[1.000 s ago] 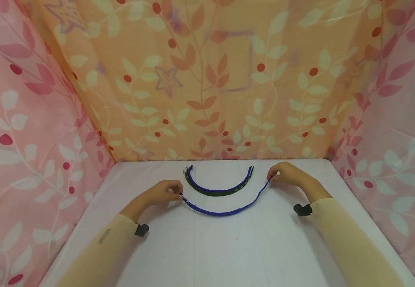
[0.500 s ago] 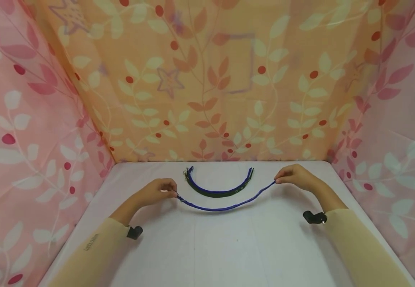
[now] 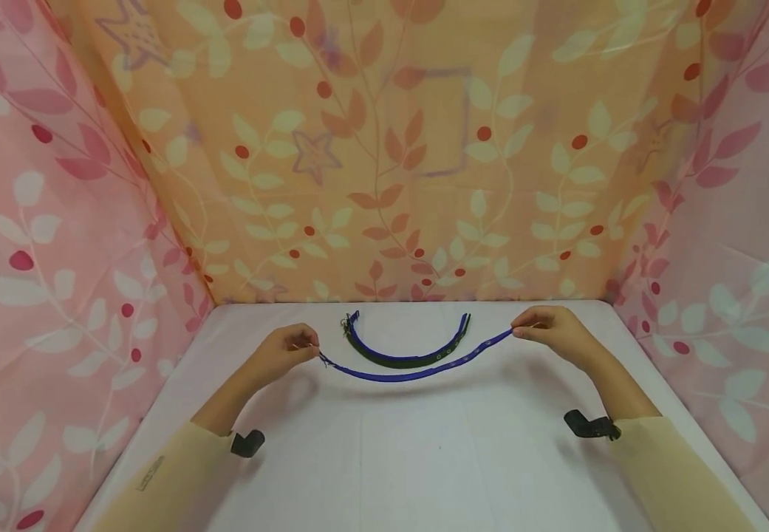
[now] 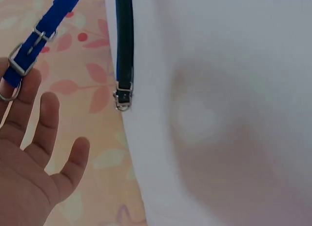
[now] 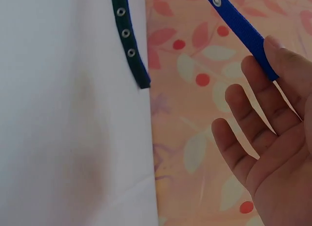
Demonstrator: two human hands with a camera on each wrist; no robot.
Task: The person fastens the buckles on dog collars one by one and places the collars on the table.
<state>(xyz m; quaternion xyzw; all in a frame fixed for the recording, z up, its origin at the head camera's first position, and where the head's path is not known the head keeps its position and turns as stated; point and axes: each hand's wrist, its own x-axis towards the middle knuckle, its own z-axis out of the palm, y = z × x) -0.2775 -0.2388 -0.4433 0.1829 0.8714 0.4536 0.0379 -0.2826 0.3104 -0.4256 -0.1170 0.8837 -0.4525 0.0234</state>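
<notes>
Blue strap (image 3: 391, 378): held off the white table (image 3: 391, 465), slung between both hands in a shallow droop, in front of the dark green strap (image 3: 394, 363); could twist or flip over if turned unevenly at the two ends.
Buckle end: pinched in the left hand (image 3: 289, 347), close by the metal buckle (image 4: 16, 68) and ring (image 4: 12, 95), with the thumb out of the left wrist view; likely heavier than the far end, so apt to swing or slide loose under a weak pinch.
Tip end: pinched between thumb and forefinger of the right hand (image 3: 557, 332), with the other fingers fanned out; likely to slip free if pulled too taut, being caught only by a short tip.
Low point of the curve: near the dark green strap in the head view, exact gap unclear; could brush and shift that arc if lowered too far back.
Dark green strap: resting curved on the table, edged in blue (lining or second strap, cannot tell); liable to snag on its metal fittings (image 4: 123, 96) if dragged across.
</notes>
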